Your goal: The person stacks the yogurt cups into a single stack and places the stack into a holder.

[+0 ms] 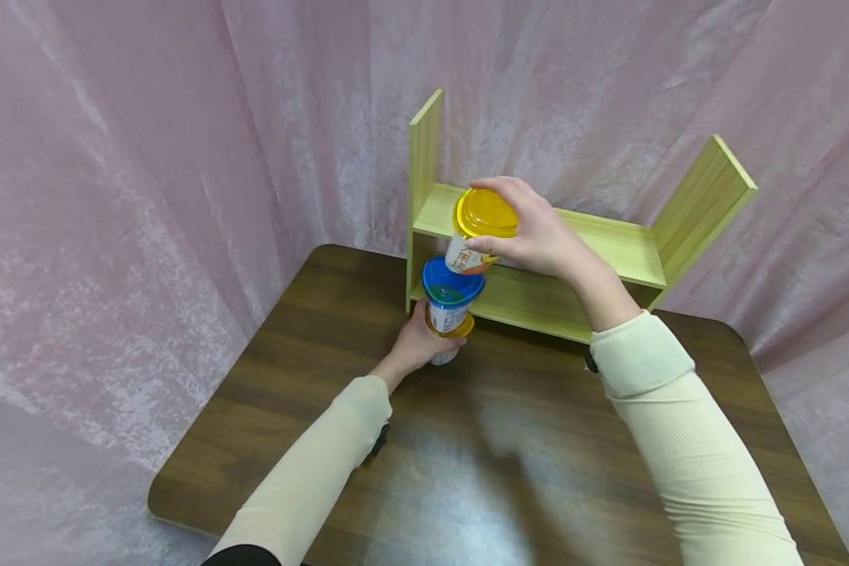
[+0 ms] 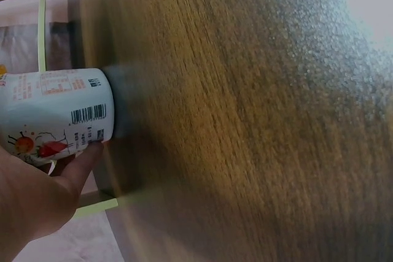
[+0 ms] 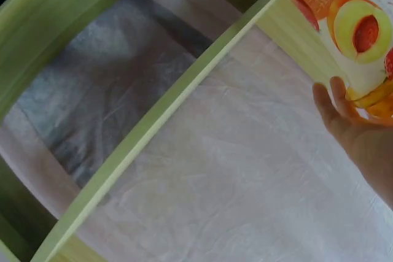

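My right hand (image 1: pixel 538 232) grips a cup with a yellow lid (image 1: pixel 490 212) from above, thumb and fingers around the lid. That cup is tilted slightly, its base right at a blue-lidded cup (image 1: pixel 447 284). Below, the blue-lidded cup stands on another yellow-lidded cup (image 1: pixel 444 358). My left hand (image 1: pixel 416 338) holds this lowest cup near its lid. In the left wrist view the white side of the lowest cup (image 2: pixel 61 105) shows a barcode and fruit drawings. A peach picture marks the upper cup (image 3: pixel 359 35) in the right wrist view.
Behind the cups, a light wooden shelf (image 1: pixel 538 303) with two upright side panels stands at the back of the dark wooden table (image 1: pixel 311 354). Its left panel (image 1: pixel 424 157) rises close by the stack. Pink curtains (image 1: pixel 325 118) hang behind the table.
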Action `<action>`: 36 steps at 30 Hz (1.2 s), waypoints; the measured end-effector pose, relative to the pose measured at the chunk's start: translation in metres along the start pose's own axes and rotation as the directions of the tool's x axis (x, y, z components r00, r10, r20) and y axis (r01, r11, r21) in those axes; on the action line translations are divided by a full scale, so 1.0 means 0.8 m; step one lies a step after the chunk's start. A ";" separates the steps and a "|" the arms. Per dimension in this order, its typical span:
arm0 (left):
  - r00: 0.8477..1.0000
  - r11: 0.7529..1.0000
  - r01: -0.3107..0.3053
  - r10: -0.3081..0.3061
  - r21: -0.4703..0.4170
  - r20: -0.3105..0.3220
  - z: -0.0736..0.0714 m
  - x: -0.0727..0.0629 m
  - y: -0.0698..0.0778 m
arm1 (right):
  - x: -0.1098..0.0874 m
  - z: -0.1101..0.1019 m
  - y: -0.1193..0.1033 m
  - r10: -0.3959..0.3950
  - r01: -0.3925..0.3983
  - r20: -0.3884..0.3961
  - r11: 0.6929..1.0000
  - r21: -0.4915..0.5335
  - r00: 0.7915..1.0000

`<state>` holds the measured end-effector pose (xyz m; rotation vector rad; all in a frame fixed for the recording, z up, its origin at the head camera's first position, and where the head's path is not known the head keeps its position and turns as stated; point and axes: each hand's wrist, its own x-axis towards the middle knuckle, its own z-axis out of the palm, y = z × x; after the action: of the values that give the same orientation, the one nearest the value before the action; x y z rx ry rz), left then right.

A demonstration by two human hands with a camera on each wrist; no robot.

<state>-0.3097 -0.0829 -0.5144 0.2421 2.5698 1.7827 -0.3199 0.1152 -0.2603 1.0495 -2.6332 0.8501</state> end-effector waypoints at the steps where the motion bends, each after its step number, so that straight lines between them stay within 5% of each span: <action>1: 1.000 1.000 0.003 -0.003 0.000 0.001 0.000 -0.001 0.000 | 0.002 0.001 -0.001 -0.014 0.014 0.015 1.000 0.006 1.000; 13: 1.000 1.000 0.020 -0.020 -0.003 0.011 -0.001 -0.004 0.000 | 0.014 0.014 -0.004 -0.089 0.085 0.132 0.996 0.035 0.987; 19: 1.000 1.000 0.018 -0.018 0.011 0.011 -0.003 -0.003 0.001 | 0.019 0.020 -0.010 -0.057 0.051 0.130 0.998 0.044 0.990; 36: 1.000 1.000 0.009 -0.010 0.012 0.015 -0.005 -0.002 -0.001 | 0.020 0.031 -0.006 -0.111 0.114 0.070 0.993 -0.041 0.991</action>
<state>-0.3089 -0.0867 -0.5138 0.2422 2.5680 1.7554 -0.3275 0.0892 -0.2725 1.2229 -2.6050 0.7408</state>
